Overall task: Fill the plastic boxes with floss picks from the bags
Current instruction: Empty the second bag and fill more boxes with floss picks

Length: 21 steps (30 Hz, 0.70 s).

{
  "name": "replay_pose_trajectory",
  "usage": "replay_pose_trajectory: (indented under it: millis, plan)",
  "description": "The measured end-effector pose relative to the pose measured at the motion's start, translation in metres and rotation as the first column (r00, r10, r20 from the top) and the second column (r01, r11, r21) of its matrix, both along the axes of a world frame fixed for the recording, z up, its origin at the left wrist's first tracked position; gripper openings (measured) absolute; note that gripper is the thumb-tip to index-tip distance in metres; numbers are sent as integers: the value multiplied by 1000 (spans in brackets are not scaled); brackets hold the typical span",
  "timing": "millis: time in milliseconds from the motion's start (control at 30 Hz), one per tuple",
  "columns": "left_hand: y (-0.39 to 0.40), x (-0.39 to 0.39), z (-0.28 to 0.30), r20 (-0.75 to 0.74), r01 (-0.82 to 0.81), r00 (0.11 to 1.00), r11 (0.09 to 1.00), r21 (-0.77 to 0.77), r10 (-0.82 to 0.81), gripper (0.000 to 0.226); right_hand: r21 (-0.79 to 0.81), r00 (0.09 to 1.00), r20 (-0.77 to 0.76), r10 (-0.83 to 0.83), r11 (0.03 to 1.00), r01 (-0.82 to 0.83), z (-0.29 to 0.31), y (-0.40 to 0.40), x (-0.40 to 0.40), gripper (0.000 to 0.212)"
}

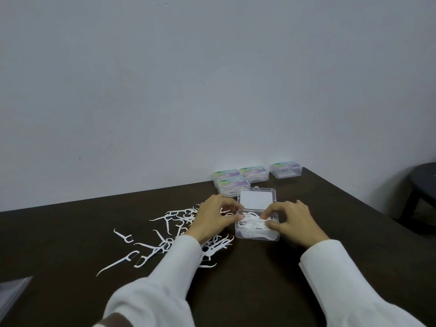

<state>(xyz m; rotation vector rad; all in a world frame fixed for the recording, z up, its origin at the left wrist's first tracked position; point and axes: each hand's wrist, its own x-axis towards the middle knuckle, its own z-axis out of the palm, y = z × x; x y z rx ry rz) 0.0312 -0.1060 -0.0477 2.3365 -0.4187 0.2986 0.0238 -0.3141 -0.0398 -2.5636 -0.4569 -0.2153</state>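
Note:
An open clear plastic box (257,234) sits on the dark table, its lid (256,198) tipped back toward the wall. White floss picks lie inside it. My left hand (213,219) is at the box's left edge, fingers curled, thumb and fingertips pinching picks at the rim. My right hand (292,223) hovers over the box's right side, thumb and fingers pinching picks in the box. A scattered pile of loose floss picks (165,237) lies left of the box, partly hidden by my left arm.
Three closed, filled boxes with colourful labels (232,181) stand by the wall behind the open box; another labelled box (286,169) sits at the back right. A clear bag's corner (11,293) lies at the left edge. A dark stool (422,185) stands right of the table.

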Motion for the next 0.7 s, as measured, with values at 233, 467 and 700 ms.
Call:
replay_pose_trajectory:
  millis: [233,467,700]
  plan:
    - [-6,2,-6,-43,91,995,995,39,-89,25,133,1000,-2,-12,991,13,3,-4,-3,29]
    - [-10,0,-7,-59,116,992,993,24,-115,29,161,997,-73,4,987,8,1,-7,-2,11]
    - [-13,-2,-10,-59,140,989,989,37,-138,33,163,996,-13,-92,982,93,3,-12,-3,10]
